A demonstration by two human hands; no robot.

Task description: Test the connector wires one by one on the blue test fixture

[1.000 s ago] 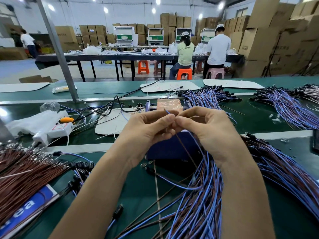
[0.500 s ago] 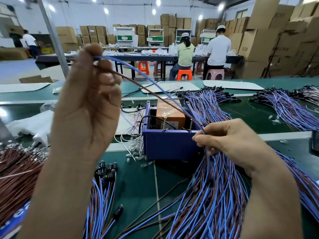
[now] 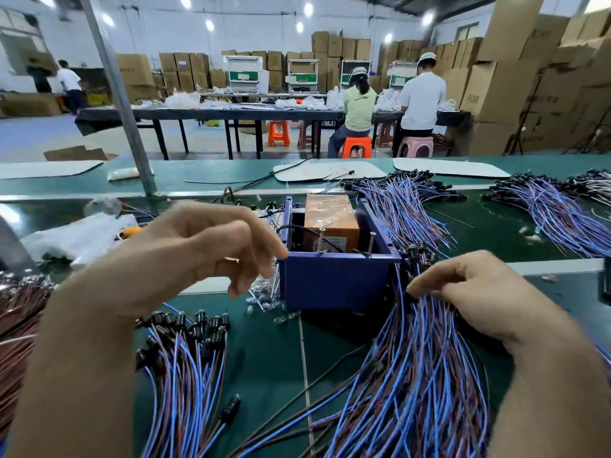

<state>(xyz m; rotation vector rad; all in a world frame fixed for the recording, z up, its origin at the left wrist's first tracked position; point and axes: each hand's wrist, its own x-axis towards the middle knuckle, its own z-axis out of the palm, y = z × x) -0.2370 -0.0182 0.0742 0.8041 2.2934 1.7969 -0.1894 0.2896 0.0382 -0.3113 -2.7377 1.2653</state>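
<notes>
The blue test fixture [image 3: 337,282], an open box with an orange block [image 3: 330,216] inside, stands mid-table. My left hand [image 3: 198,256] hovers left of it with loosely curled fingers that hold nothing. Below that hand lies a pile of blue-and-brown connector wires [image 3: 185,365] with black plugs. My right hand [image 3: 469,292] is at the fixture's right corner, its thumb and fingertips pinching into the top of a large wire bundle [image 3: 416,375], close to the black connectors. Which single wire it holds is hidden.
A heap of brown wires [image 3: 16,325] lies at the far left, a white bag [image 3: 76,239] behind it. Small clear bulbs [image 3: 264,302] sit by the fixture. More wire bundles [image 3: 413,209] [image 3: 555,213] lie at the back right. A metal pole [image 3: 122,104] rises at the left.
My left hand came down from head height and let go of the wire it had lifted. My right hand shifted to the top of the right bundle.
</notes>
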